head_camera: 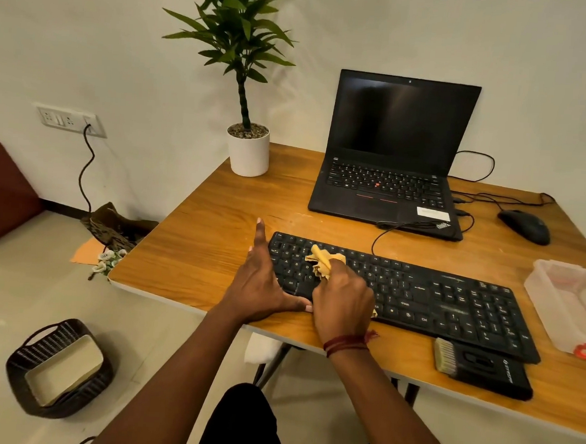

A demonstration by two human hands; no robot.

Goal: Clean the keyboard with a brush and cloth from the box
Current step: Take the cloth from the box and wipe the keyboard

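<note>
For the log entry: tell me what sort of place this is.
Probably a home or small-office desk corner: an open laptop and wired mouse on a wooden table, with a potted plant against the wall.

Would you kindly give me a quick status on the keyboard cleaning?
Left hand open, bracing keyboard at its left end. Right hand grips yellow cloth on the left keys. Brush idle by keyboard.

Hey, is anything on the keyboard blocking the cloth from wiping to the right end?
Nothing visible: the keyboard right of the cloth is bare; the brush lies on the table in front of it.
</note>
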